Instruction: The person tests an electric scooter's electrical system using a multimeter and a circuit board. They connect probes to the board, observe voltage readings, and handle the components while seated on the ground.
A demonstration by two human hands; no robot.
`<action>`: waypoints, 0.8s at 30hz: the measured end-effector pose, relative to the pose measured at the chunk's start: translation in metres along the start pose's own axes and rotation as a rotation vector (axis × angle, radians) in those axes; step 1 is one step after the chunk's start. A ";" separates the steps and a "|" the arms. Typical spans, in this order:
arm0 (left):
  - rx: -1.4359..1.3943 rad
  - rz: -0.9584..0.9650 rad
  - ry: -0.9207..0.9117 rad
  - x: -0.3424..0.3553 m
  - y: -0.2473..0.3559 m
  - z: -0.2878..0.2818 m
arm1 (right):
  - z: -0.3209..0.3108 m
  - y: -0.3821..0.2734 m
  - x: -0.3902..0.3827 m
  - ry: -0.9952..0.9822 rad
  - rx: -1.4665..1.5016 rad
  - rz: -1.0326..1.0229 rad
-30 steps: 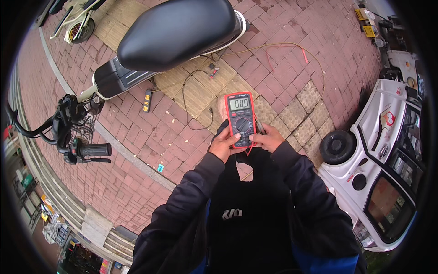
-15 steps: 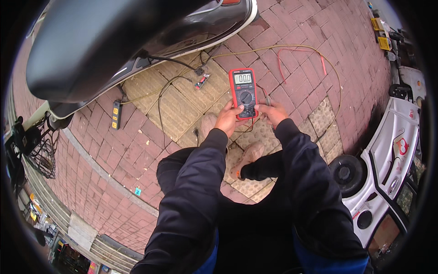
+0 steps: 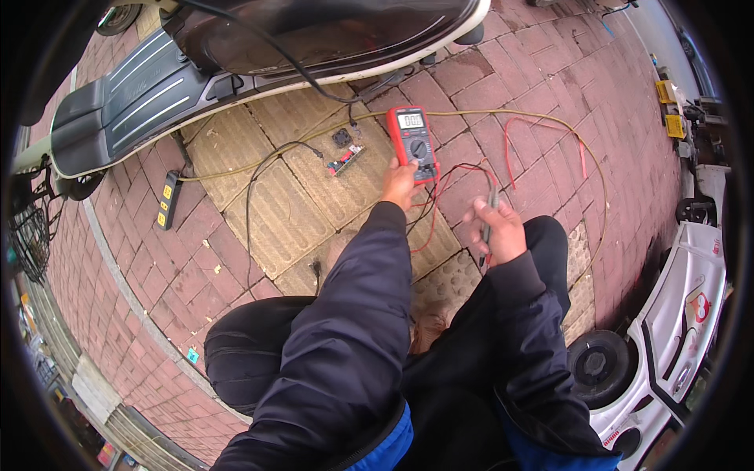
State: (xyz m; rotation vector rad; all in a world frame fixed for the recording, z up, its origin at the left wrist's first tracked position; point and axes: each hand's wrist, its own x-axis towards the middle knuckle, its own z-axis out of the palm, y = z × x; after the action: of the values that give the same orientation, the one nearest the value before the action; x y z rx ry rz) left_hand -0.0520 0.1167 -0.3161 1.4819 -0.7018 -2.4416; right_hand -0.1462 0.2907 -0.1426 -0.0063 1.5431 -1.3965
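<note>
A red-and-black multimeter [image 3: 410, 125] with a lit screen is gripped at its lower end by my left hand [image 3: 399, 182], out ahead of me. Lower right, my right hand [image 3: 496, 228] has its fingers closed round the test probes [image 3: 487, 235], whose red and black leads trail to the meter. Left of the meter, a small circuit board [image 3: 344, 162] and a black fan-like square part [image 3: 341, 138] lie on yellow paving [image 3: 275, 204], with dark cables and a tan cord running around them.
An electric scooter [image 3: 133, 94] stretches across the upper left. A black power strip [image 3: 166, 200] with yellow sockets lies near it. A white vehicle [image 3: 675, 314] with a black tyre [image 3: 597, 361] stands at the right. A red loop of wire [image 3: 510, 153] lies on red bricks.
I have lowered into a crouch. The multimeter has moved forward in my left hand alone; my right hand has left it and moved down and right with the probes.
</note>
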 end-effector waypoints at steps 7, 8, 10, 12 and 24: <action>0.249 0.232 0.343 0.045 -0.030 -0.021 | 0.008 0.004 -0.008 -0.033 -0.052 0.068; 0.384 0.319 0.417 0.053 -0.033 -0.023 | 0.008 0.005 -0.006 -0.053 -0.039 0.070; 0.580 0.362 0.503 0.062 -0.037 -0.027 | 0.007 0.006 -0.004 -0.070 -0.005 0.054; 0.676 0.407 0.579 0.058 -0.038 -0.032 | 0.004 0.006 -0.005 -0.087 0.003 0.070; 0.663 0.532 0.391 -0.043 0.003 0.008 | 0.006 -0.009 0.017 -0.002 0.469 0.051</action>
State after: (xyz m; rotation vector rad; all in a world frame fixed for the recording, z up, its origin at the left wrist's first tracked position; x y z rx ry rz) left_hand -0.0390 0.1339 -0.2780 1.6179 -1.6492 -1.5247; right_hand -0.1554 0.2738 -0.1457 0.3150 1.1737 -1.6842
